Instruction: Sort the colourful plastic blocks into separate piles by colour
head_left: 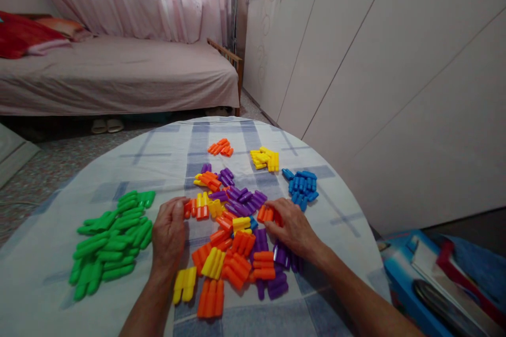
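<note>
Plastic toy pieces shaped like joined tubes lie in a mixed heap of orange, yellow, purple and a little blue in front of me. My left hand point(169, 231) is at the heap's left side, fingers curled and tips closed against an orange plastic piece point(188, 208); part of the grip is hidden. Across the heap, my right hand point(293, 227) pinches another orange plastic piece point(265, 214) between thumb and fingers. Purple pieces point(281, 254) lie under and beside that hand. Nearest me are a yellow piece point(184, 285) and an orange piece point(211, 299).
Single-colour groups surround the heap: green pieces point(113, 242) at left, orange pieces point(221, 147) and yellow pieces point(264, 159) at the back, blue pieces point(303, 187) at right. A checked cloth covers the round table point(158, 155). Beyond stand a bed point(150, 71) and a wardrobe point(379, 89).
</note>
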Tool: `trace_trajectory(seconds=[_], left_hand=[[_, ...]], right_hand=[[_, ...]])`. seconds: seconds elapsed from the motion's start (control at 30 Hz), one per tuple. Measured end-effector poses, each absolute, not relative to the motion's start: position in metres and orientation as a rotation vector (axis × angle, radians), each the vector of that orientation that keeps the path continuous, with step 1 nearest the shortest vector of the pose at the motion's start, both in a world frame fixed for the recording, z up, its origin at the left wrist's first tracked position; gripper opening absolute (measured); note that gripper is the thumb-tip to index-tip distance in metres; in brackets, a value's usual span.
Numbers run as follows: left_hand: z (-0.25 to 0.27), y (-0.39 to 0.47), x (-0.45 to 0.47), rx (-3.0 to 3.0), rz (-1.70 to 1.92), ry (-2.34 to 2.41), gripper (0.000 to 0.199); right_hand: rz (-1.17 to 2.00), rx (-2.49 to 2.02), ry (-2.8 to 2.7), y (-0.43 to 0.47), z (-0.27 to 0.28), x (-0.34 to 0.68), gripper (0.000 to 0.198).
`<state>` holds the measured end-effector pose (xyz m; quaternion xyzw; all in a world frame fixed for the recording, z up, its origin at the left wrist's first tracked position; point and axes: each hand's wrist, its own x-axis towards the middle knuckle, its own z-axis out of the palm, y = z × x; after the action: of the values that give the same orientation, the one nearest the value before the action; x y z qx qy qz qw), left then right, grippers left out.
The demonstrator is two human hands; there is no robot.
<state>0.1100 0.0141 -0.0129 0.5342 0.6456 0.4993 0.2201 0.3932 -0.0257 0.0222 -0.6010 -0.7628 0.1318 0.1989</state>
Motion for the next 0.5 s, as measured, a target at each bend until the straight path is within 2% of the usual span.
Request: trace_trajectory(seconds=[0.27, 0.5], left_hand=[[-0.009, 0.014, 0.114, 1.434, 1.407, 1.754, 0.038], [-0.008, 0.014, 0.114, 1.417, 1.419, 1.741, 0.036]], right_hand=[[0.409, -1.521, -2.083, 0.028, 0.060, 0.390, 0.028], [0.293, -1.523, -2.125, 0.139, 0.038, 0.332, 0.024]])
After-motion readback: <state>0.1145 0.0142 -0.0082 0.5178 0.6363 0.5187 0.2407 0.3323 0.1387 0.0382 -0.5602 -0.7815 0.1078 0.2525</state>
